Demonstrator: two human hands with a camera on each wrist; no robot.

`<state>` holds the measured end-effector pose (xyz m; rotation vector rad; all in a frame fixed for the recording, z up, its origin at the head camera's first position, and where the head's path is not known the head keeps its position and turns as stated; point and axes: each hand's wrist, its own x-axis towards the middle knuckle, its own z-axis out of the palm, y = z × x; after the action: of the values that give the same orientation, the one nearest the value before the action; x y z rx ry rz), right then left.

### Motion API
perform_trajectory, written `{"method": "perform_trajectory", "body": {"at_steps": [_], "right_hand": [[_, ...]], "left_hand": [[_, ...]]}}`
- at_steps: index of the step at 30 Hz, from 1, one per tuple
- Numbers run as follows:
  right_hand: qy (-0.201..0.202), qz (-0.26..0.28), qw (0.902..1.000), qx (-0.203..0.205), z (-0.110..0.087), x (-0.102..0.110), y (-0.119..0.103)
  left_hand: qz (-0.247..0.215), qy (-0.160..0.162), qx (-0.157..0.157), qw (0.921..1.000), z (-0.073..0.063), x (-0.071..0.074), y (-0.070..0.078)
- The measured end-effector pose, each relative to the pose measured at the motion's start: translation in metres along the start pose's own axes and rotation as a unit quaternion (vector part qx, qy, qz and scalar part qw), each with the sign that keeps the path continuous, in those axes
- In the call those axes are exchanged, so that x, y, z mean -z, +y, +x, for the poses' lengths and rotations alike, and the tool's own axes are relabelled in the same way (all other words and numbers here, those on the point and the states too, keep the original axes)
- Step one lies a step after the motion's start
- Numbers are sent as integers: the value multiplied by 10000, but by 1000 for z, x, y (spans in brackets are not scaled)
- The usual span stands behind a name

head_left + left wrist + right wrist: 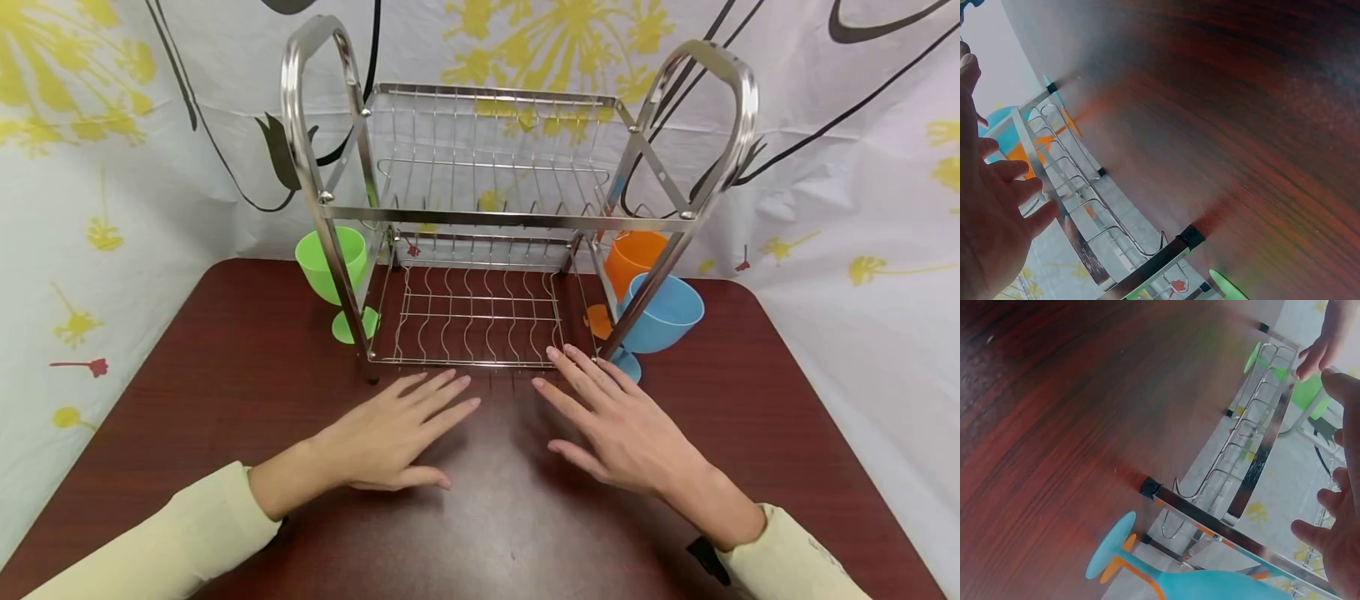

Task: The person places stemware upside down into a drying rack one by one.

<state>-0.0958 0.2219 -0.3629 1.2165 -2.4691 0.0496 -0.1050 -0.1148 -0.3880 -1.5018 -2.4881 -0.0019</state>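
Note:
A two-tier metal dish rack (pixel 480 218) stands on the dark red-brown table, its wire shelves bare. My left hand (pixel 397 433) is spread in front of the rack's lower left, palm down, holding nothing. On the other side my right hand (pixel 622 421) is likewise spread, its fingertips overlapping the rack's front right corner in the head view. A green goblet (pixel 330 265) stands left of the rack. To the right are an orange goblet (pixel 633 254) and, nearer me, a blue goblet (pixel 663 312), whose foot is partly behind my right fingers.
The table (pixel 495 517) has rounded far corners. Behind it and along both sides hangs a white cloth (pixel 847 183) with yellow flowers and black stems. The rack's arched side handles (pixel 300 108) rise well above its shelves.

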Motion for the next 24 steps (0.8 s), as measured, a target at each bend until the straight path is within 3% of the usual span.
{"method": "perform_trajectory", "body": {"at_steps": [7,15,19,24], "right_hand": [[311,-294,9990,-163,-2,3,2],[983,-446,9938,-275,1,4,6],[1164,-527,9912,-346,1,5,8],[1472,-666,9856,-505,0,4,8]], "left_hand": [[211,530,-26,9984,2,2,-3],[118,1108,314,9933,2,10,-7],[-40,1527,545,9868,2,11,-8],[-107,2262,721,9713,3,10,-10]]}}
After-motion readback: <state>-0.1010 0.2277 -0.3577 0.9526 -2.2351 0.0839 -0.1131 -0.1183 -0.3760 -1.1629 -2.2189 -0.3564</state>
